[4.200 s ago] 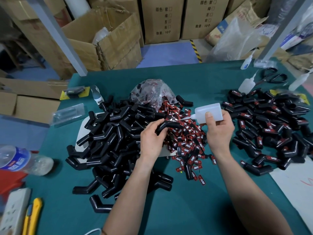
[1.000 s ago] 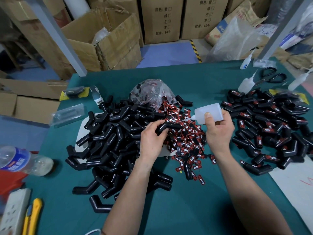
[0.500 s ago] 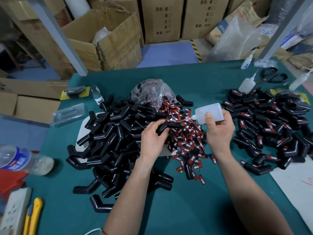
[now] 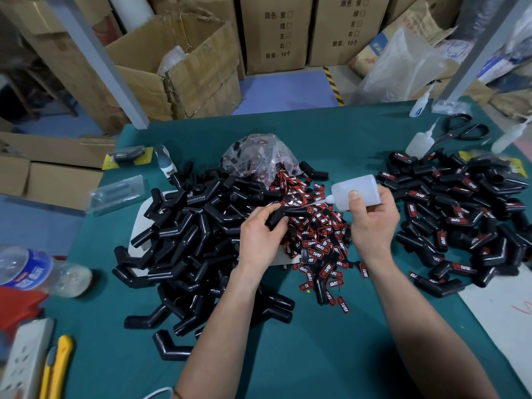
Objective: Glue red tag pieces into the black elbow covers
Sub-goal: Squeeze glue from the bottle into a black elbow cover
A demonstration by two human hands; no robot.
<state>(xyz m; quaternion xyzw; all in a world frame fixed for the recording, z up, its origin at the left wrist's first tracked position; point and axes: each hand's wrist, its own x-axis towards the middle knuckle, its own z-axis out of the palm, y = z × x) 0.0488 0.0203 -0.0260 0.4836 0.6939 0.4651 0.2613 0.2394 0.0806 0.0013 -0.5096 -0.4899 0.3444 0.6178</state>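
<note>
The desk (image 4: 316, 355) wore a teal-green cover. The elbow covers (image 4: 187, 240) toward its left edge were black; those toward the right edge carried red patches. The tags (image 4: 316, 246) mid-desk were red, black-bordered, with white lettering. The glue bottle (image 4: 362, 188) was translucent white; a utility knife (image 4: 62, 364) at the near left corner, yellow.

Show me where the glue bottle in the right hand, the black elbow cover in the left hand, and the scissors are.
glue bottle (image 4: 363, 186), head view, on its white body.
elbow cover (image 4: 283, 215), head view, at its bend.
scissors (image 4: 446, 138), head view, on the blades.
</note>
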